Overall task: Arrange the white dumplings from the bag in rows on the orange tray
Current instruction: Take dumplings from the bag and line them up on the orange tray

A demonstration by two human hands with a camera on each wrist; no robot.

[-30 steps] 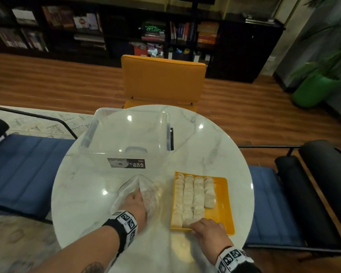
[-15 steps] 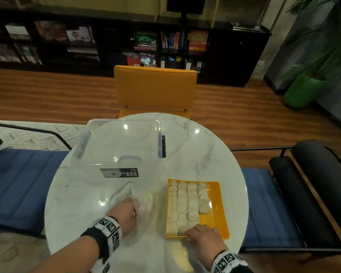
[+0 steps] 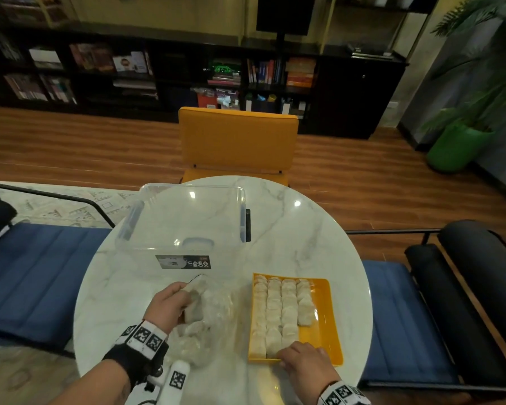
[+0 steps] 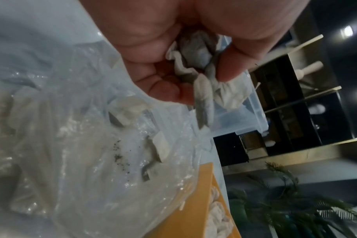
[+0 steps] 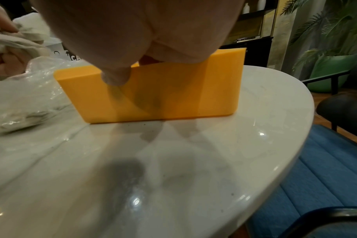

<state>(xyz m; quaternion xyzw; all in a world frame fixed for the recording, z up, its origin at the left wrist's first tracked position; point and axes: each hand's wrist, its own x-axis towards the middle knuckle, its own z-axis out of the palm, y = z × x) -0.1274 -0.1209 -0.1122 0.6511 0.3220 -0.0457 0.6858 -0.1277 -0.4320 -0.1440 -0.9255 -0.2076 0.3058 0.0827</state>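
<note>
Left hand (image 4: 173, 53) has its grip pinched on a white dumpling (image 4: 202, 80), lower centre of the head view, just over the clear bag (image 3: 208, 325). Soft, light, floury: best held by the plump belly, not the pleats. Right hand (image 3: 304, 366) curls its grip on the orange tray (image 3: 327, 325) at the near rim, rows of dumplings (image 3: 281, 311) filling its left side. Behind on the worktop (image 3: 304, 244), the clear box (image 3: 187, 223) reads "CASA BOX".
</note>
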